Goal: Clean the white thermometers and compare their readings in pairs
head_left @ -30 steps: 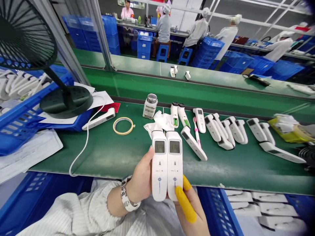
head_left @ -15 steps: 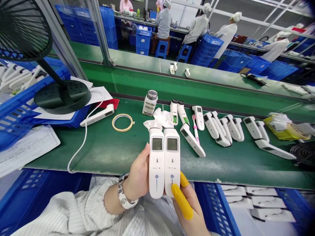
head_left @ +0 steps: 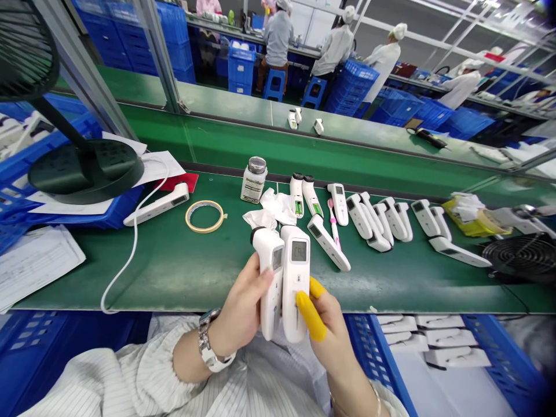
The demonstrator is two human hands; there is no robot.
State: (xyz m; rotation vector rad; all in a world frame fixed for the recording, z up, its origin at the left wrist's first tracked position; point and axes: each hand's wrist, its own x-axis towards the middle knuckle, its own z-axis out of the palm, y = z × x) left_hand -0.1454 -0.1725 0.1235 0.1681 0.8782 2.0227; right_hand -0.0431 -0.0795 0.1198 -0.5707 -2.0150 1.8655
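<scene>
My left hand (head_left: pixel 243 310) is closed around a white infrared thermometer (head_left: pixel 270 301), its thumb near the screen and the body turned partly sideways. A second white infrared thermometer (head_left: pixel 296 272) faces me, gripped by my right hand (head_left: pixel 325 324), which wears yellow finger cots. Both are held side by side over the bench's front edge, and characters show on the right one's screen. Just beyond them lie crumpled white tissue (head_left: pixel 278 207) and a white bottle with a metal cap (head_left: pixel 254 180). Another thermometer (head_left: pixel 329 243) rests beside a pink and white toothbrush (head_left: pixel 334 223).
More thermometers (head_left: pixel 382 223) lie along the green bench at right, near a yellow tray (head_left: pixel 471 223) and a black fan (head_left: pixel 519 258). At left are a tape roll (head_left: pixel 205 217), a white cable (head_left: pixel 135 243) and a standing fan (head_left: pixel 84 171). A blue crate (head_left: pixel 391 376) holds thermometers below.
The left thermometer has turned from facing me to partly sideways, and my left thumb now lies over its front. My right thumb sits higher on its thermometer. The whole view has shifted slightly.
</scene>
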